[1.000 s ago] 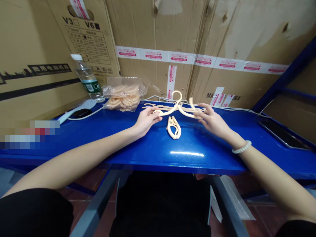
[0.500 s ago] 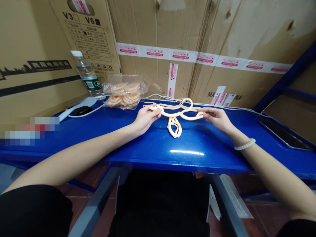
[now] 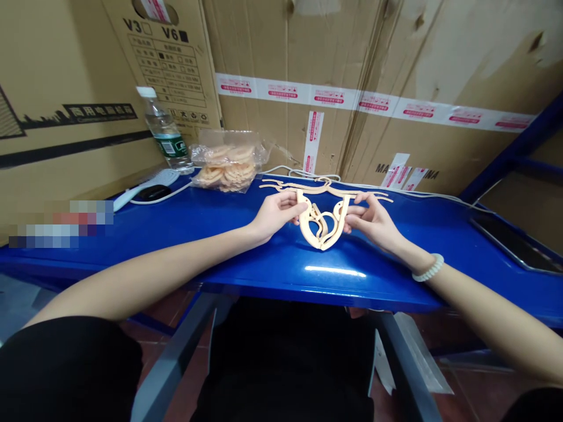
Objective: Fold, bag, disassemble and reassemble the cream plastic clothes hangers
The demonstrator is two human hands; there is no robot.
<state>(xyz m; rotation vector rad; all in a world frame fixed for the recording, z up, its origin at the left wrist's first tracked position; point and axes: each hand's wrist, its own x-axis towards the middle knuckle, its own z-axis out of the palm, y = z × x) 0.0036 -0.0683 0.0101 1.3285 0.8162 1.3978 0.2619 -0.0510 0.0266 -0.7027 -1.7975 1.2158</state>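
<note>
And here's the pale hanger (image 3: 313, 238), squarely between the two hands, just above or on the near part of the blue bench (image 3: 246, 264); whether its point touches the surface, the view can't tell. The left hand (image 3: 276, 215) has thumb and fingers pinched on the upper end of one limb; the right hand (image 3: 373, 221) has its fingers gathered about the upper end of the other. Neither hand is nearer: both are in contact, one from each side. And here's the relation it all hinges on: the hanger stands as a V, point towards the wearer, free ends away, so its midline runs from body to cartons (image 3: 281, 47), while the hands face each other across it. The left hand reaches its limb to the right, the right hand to the left, each at the end farthest from the point where the limbs meet. Curved pieces crowd the gap inside the V, too tangled to sort out. Just behind, opened hangers (image 3: 303, 189) lie stretched left to right, crosswise to that midline, with the bagged hangers (image 3: 231, 167) farther left.
</note>
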